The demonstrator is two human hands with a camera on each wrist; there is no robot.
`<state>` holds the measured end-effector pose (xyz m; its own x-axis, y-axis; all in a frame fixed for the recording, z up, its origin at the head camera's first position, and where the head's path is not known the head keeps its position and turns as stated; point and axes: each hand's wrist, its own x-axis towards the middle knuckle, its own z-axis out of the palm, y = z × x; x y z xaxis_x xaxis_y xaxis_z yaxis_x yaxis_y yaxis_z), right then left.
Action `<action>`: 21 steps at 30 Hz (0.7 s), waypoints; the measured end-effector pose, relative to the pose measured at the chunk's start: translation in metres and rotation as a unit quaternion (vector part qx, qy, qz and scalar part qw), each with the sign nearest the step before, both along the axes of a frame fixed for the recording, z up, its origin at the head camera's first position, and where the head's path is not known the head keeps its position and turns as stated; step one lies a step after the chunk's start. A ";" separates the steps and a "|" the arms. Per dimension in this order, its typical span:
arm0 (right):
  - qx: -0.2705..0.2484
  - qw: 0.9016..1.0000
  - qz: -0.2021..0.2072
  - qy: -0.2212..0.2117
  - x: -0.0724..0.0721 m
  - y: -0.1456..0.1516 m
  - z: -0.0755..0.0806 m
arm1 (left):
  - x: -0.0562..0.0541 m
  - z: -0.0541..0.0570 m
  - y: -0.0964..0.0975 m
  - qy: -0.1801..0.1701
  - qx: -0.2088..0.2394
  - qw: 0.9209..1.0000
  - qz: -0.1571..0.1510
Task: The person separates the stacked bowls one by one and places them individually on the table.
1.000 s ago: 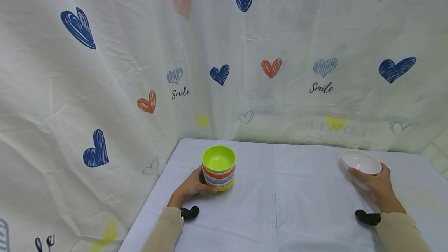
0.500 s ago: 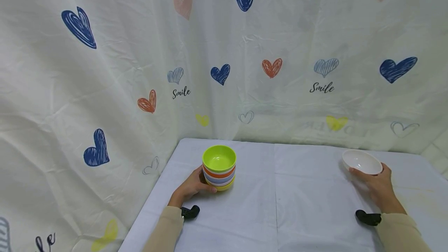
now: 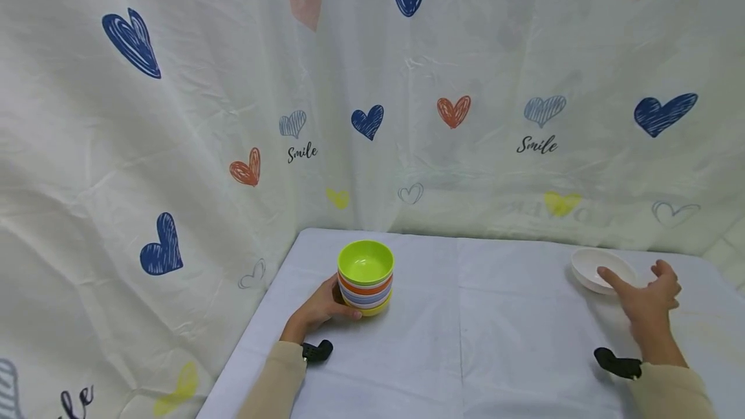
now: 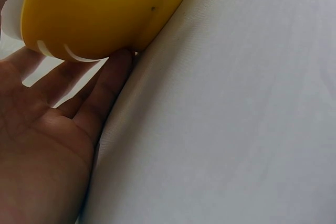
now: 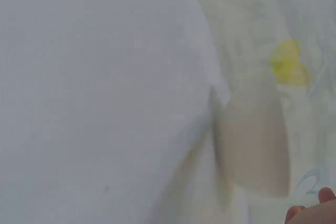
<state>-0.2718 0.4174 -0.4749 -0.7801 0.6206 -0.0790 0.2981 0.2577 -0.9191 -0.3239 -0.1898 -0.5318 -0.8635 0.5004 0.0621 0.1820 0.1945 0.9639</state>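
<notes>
My beige sleeves [image 3: 273,377] lay nearest, soft and plain; beyond them my left grip [image 3: 319,308] was curled round the foot of the stack of bowls [image 3: 367,291], thumb in front, fingers against the yellow bowl [image 4: 100,9] at the bottom; my right grip [image 3: 648,299] was spread and held nothing, its thumb in front of the white bowl [image 3: 597,260] in the head view, while the right wrist view showed a gap between them; I judged that steadying the stack called for a low, light hold, since squeezing might tip it, and that the right fingers needed to stay wide so as not to nudge the rim; the stack stood upright on the left of the surface [image 3: 524,322], smooth, glossy and round, lime over orange, lavender and yellow with pale bands between; the white bowl sat on the right, shallow and shiny; the white cloth was faintly creased; farthest hung a wrinkled, heart-printed curtain [image 3: 495,57].
</notes>
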 end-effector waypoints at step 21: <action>0.058 0.916 0.343 0.198 -0.005 -0.190 0.061 | -0.001 -0.001 0.000 -0.012 0.004 1.000 -0.004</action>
